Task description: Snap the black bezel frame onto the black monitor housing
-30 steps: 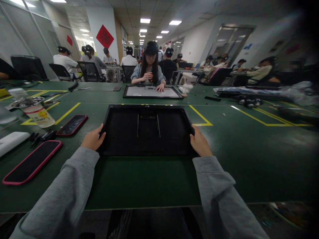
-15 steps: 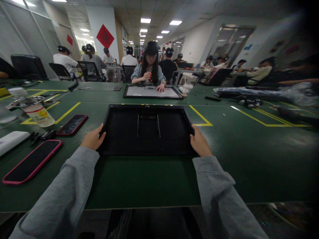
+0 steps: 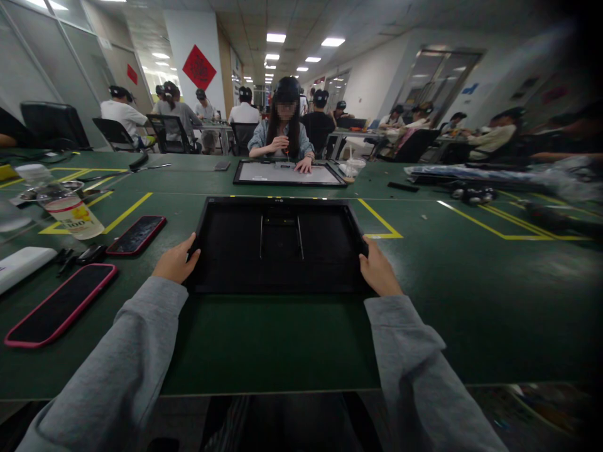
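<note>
A black plastic monitor housing lies in front of me, its hollow inside facing up. Two thin metal strips run through its middle, beside a recessed square. My left hand grips the housing's left edge, thumb on the inner side and fingers wrapped round the outside. On the opposite edge, my right hand holds it the same way. The fingertips under both edges are hidden. Whether the housing rests flat on the green table or is slightly raised, I cannot tell.
Two phones, a red-edged one and a pink-cased one, lie left, near a tilted drink bottle and a white box-shaped device. Opposite, a person works on a display panel. Plastic-wrapped parts lie right.
My hands and the black housing stay put. Across the table, the other person's raised hand with the orange-handled tool has shifted slightly.
</note>
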The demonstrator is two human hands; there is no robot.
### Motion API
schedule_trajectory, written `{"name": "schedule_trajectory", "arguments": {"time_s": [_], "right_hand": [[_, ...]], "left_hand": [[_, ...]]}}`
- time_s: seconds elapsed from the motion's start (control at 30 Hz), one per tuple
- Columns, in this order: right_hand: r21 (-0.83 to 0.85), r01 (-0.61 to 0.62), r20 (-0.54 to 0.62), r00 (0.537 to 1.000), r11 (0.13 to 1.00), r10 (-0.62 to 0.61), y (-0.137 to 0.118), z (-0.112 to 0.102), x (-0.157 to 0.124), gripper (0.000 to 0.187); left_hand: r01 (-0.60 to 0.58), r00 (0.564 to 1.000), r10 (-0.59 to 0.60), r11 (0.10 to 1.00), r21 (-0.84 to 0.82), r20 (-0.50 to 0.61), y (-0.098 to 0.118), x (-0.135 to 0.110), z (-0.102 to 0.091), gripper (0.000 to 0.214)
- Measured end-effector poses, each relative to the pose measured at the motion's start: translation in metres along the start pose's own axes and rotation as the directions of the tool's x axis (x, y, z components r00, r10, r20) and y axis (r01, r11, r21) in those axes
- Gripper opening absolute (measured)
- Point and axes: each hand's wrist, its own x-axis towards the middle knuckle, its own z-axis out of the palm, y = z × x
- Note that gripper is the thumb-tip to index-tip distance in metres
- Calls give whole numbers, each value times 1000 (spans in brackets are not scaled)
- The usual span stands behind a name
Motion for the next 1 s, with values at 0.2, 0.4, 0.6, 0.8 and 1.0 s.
{"name": "schedule_trajectory", "arguments": {"time_s": [0.2, 0.4, 0.6, 0.8, 1.0], "right_hand": [[-8, 3, -13, 1000, 1000, -3, 2, 2, 1, 56], [-7, 22, -17, 1000, 1000, -22, 2, 2, 1, 56], [-5, 25, 6, 1000, 1000, -25, 2, 2, 2, 57], [-5, 39, 11, 999, 999, -39, 2, 1, 1, 57], [-4, 33, 13, 999, 999, -33, 5, 3, 2, 58]], "left_hand": [[12, 1000, -12, 1000, 24, 2, 0, 1, 1, 61], [2, 1000, -2, 1000, 11, -5, -2, 1, 2, 62], [-4, 1000, 4, 1000, 10, -1, -2, 1, 2, 63], [-9, 1000, 9, 1000, 16, 8, -2, 0, 2, 63], [-8, 1000, 8, 1000, 27, 13, -3, 1, 3, 63]]}}
